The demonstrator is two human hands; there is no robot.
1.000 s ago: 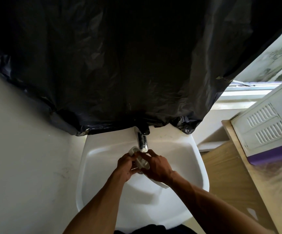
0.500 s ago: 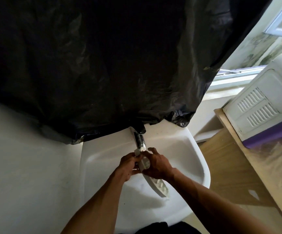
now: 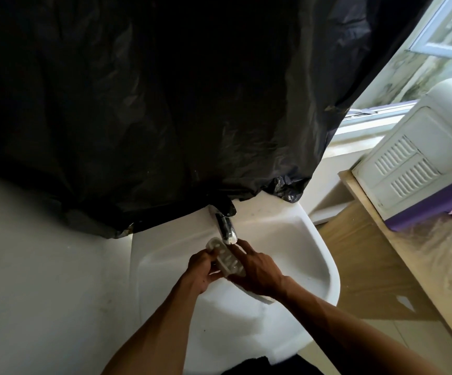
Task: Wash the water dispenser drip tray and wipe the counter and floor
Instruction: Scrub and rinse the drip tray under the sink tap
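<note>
A pale grey drip tray (image 3: 226, 259) with slotted openings is held over the white sink basin (image 3: 311, 255), its upper end just under the chrome tap (image 3: 227, 231). My left hand (image 3: 202, 269) grips its left edge. My right hand (image 3: 256, 269) holds it from the right, fingers stretched toward the tap spout. The tray's lower end (image 3: 262, 298) pokes out below my right wrist.
A large black plastic sheet (image 3: 165, 104) hangs over the wall above the sink. A wooden counter (image 3: 420, 266) stands at the right with a white and purple water dispenser (image 3: 414, 169) on it. A window (image 3: 447, 44) is at the top right.
The tray has been turned and shifted up so its upper end sits left of the tap spout. Both hands stayed on it. The camera tilted slightly.
</note>
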